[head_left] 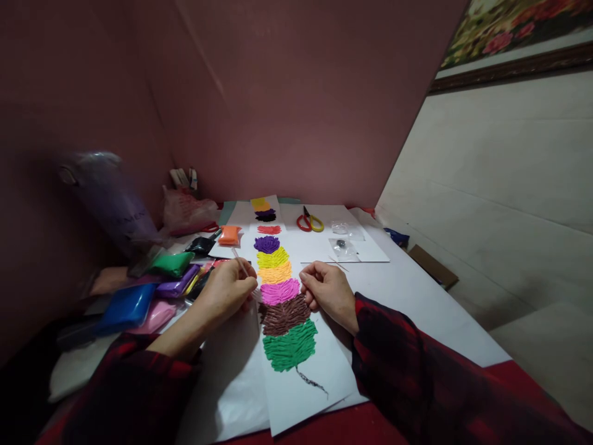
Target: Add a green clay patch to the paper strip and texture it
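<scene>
Far left: a blurred purple plastic bag [109, 201] stands at the left edge of the frame, with a pink plastic bag [188, 213] just right of it, against the mauve wall.
Clay packets: soft packets of modelling clay lie in a heap at lower left of the desk [417, 296], among them a blue packet [124, 307], a green packet [172, 264], a purple packet [176, 287], a black packet [201, 246] and an orange packet [229, 235] farthest back.
Left hand [227, 290]: left of centre, fingers clenched around a thin pale stick [241, 262] that slants up and away from the knuckles; its lower end meets the left edge of the pink clay patch.
Clay picture: a long white paper sheet [315, 383] runs up the middle of the frame, bearing a column of ridged clay patches [280, 290]; from the back these are yellow, dark purple, red, purple, yellow-green, orange, pink, brown and green, with a thin dark squiggle below the green one.
Right hand [328, 290]: just right of the column, fingers curled and pinched at the right edge of the pink patch; whether they grasp anything I cannot tell.
Behind the right hand: red and yellow handled scissors [309, 221] lie on white sheets, and two small clear plastic bags [343, 247] lie to their right.
Far right: a brown cardboard piece [433, 266] rests at the desk's edge beside the white wall.
</scene>
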`<state>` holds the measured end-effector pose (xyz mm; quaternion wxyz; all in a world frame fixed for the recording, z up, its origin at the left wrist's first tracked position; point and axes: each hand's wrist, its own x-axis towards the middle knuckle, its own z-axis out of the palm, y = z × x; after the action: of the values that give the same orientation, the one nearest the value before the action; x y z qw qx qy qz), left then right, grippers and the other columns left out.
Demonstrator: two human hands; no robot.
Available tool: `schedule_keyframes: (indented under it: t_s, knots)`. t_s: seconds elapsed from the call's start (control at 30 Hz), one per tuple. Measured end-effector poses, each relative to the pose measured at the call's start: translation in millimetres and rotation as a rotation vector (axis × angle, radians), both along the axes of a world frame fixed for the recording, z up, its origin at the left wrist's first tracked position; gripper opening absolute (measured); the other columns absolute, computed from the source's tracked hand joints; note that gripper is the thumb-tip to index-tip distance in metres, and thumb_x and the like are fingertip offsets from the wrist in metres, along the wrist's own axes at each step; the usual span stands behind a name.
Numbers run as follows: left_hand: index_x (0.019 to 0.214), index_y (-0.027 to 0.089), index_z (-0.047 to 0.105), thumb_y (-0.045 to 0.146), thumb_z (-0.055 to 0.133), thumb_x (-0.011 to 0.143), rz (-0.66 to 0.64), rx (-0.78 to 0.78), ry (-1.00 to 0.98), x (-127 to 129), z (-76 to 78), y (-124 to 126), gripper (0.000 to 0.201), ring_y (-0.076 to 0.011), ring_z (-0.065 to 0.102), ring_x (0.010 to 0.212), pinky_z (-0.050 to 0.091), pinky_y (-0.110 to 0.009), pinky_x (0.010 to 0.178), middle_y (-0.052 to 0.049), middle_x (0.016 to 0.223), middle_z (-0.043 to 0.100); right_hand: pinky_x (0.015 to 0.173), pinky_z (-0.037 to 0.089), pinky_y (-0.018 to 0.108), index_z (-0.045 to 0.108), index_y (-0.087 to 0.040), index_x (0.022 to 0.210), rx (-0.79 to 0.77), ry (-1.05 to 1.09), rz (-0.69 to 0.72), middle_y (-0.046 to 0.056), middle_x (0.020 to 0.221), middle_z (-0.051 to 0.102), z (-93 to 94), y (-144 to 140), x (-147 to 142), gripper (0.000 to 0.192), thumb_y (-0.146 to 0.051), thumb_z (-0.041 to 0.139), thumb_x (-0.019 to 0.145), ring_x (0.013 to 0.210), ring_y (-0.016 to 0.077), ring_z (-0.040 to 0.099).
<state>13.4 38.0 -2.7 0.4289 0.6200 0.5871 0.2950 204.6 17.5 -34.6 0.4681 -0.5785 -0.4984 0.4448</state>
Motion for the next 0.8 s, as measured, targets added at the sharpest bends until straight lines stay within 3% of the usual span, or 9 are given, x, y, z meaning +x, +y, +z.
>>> schedule_keyframes:
  t_s: [0.23, 0.8]
  knots:
    - [0.068, 0.019, 0.049, 0.006, 0.05, 0.068, 0.039, -0.01, -0.046, 2.4, 9.4, -3.0, 0.013, -0.0099, 0.051, 0.032, 0.038, -0.018, 0.035, 0.007, 0.041, 0.052, 0.029, 0.042, 0.014, 0.055, -0.017, 0.068, 0.002, 0.009, -0.002, -0.007, 0.048, 0.056, -1.4, 0.6, 0.2, 0.011, -0.02, 0.055, 0.079, 0.034, 0.0069, 0.052]
    - [0.068, 0.02, 0.049, 0.008, 0.051, 0.063, 0.031, -0.044, 0.01, 1.3, 7.4, -2.9, 0.012, -0.0122, 0.053, 0.033, 0.038, -0.018, 0.033, 0.006, 0.04, 0.054, 0.029, 0.041, 0.014, 0.055, -0.017, 0.068, 0.007, -0.003, -0.006, -0.006, 0.047, 0.056, 0.5, 0.4, -0.1, 0.011, -0.018, 0.055, 0.079, 0.034, 0.0065, 0.051]
